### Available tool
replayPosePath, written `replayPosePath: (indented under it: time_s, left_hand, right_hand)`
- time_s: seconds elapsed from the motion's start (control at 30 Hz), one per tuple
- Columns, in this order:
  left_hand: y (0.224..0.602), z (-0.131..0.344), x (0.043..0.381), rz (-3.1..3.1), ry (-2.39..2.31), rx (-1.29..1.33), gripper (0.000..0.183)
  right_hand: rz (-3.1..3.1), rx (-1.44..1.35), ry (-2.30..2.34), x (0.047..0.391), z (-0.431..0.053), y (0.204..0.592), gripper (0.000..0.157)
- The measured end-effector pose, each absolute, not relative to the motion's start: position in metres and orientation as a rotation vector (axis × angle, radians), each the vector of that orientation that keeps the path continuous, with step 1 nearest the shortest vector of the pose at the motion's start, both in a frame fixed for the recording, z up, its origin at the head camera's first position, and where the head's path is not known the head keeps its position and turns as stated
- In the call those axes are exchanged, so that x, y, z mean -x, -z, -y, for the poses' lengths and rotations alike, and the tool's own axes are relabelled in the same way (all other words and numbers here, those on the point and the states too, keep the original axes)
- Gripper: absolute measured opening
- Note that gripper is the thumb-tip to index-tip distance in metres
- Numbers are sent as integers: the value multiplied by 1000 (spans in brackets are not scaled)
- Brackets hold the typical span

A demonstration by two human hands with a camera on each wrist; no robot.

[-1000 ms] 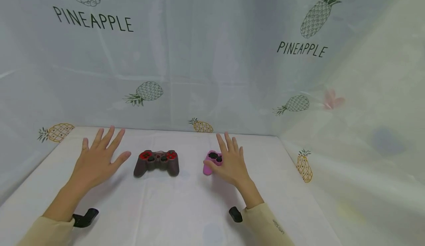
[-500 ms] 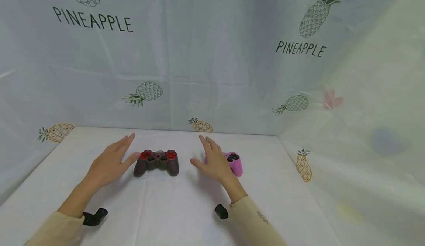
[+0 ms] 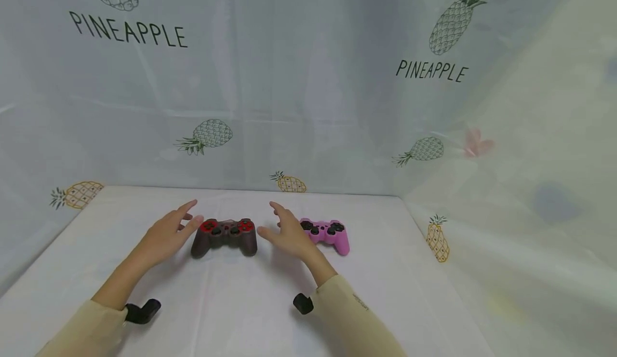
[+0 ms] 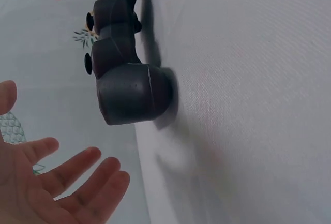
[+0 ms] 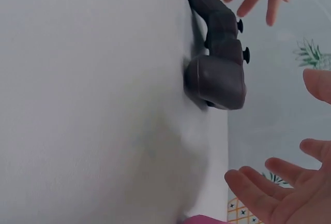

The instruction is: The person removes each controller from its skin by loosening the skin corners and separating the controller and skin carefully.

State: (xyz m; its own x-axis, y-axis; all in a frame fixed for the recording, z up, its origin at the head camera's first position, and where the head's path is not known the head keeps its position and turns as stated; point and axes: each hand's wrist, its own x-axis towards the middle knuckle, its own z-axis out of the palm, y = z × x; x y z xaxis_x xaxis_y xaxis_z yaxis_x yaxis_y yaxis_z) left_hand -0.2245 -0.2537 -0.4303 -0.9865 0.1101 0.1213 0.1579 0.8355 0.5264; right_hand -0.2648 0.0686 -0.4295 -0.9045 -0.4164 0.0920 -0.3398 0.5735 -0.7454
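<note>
A dark brown game controller (image 3: 224, 235) with red button areas lies on the white cloth between the two hands. My left hand (image 3: 165, 237) hovers at its left side, fingers relaxed and thumb near the controller's left edge. On the other side my right hand (image 3: 291, 237) is held with its palm turned toward the controller's right grip. In the left wrist view, spread fingers (image 4: 93, 180) stand apart from the dark controller (image 4: 132, 92). The right wrist view likewise shows a gap between the right hand (image 5: 295, 193) and the dark controller (image 5: 220, 81). Neither hand holds anything.
A pink game controller (image 3: 332, 234) lies behind and right of the right hand, which covers its left end. The white tabletop cloth (image 3: 241, 303) meets a hanging curtain (image 3: 299, 78) with pineapple prints at the back. Black wrist-worn pieces (image 3: 303, 304) stick out from both sleeves.
Both hands have moved inward toward the dark controller, the right one coming left off the pink controller. Their palms have turned to face each other. Both controllers stay in place.
</note>
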Motion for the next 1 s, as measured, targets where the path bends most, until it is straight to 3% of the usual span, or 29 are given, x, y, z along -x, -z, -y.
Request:
replayPosePath:
  time_s: [1.0]
  left_hand:
    - [437,256,244,3144,1088,121,84]
  right_hand:
    - [-2499,325,1315,284,-25,448,67]
